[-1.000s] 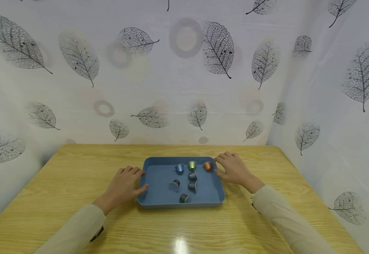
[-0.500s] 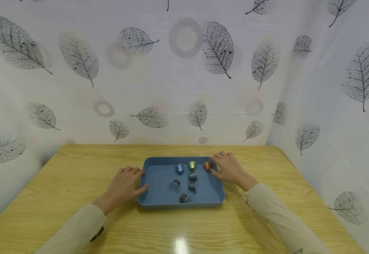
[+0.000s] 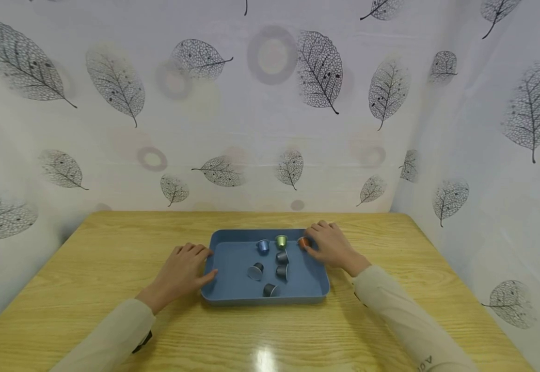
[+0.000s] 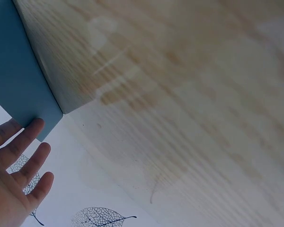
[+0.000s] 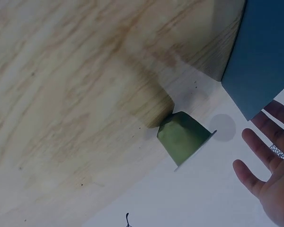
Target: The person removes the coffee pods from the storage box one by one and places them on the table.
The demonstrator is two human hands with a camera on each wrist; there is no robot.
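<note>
A blue tray on the wooden table bears several small coffee capsules. My left hand rests at its left rim, thumb reaching over the edge; in the left wrist view the fingers of the left hand are spread along the wall. My right hand reaches over the right rim, thumb and forefinger on either side of the orange capsule, pinching it and partly covering it. Close to its left lie a green capsule and a blue capsule.
Several dark grey capsules, one a tilted capsule, lie in the middle and front of the tray. In the right wrist view a green capsule stands on the table outside the tray. A leaf-patterned curtain hangs behind the table.
My right hand has moved left from the tray's right rim, its thumb and forefinger coming in around the orange capsule. The left hand and the tray have stayed where they were.
</note>
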